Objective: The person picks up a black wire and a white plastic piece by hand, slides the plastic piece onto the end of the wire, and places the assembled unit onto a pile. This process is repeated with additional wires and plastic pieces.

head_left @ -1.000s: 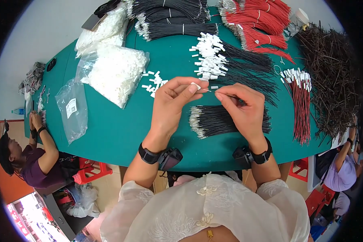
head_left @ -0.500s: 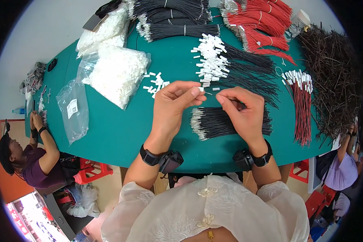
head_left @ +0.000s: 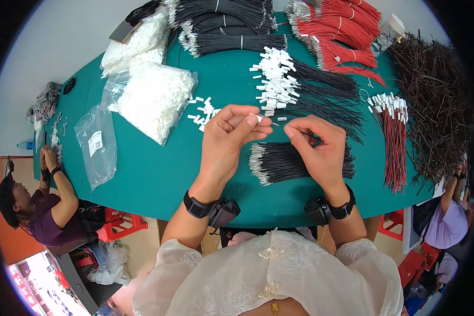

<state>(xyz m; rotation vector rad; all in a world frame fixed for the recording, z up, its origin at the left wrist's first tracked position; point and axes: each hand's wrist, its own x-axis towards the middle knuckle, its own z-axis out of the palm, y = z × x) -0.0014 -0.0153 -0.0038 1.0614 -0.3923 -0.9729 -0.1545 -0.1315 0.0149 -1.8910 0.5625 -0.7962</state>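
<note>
Green tabletop fills the middle of the view, and many wire bundles lie on it. Both hands are raised a little above it, close to each other near the centre. The left hand has its fingers pressed together on a small white connector, held between thumb and forefinger. The right hand pinches the end of a thin black wire with its fingertips closed; the bare tip of this wire points to the connector and is just beside it, but I cannot tell if they touch. Under the right hand lies a bundle of black wires with stripped ends toward the left.

Behind the hands is a heap of black wires with white connectors already on them. A few loose connectors lie near the left hand. Further left there is a bag of white parts and an almost flat clear bag. On the right lie red wires with white ends, and more red bundles and black bundles are at the far edge. Another person sits at the left end of the tabletop.
</note>
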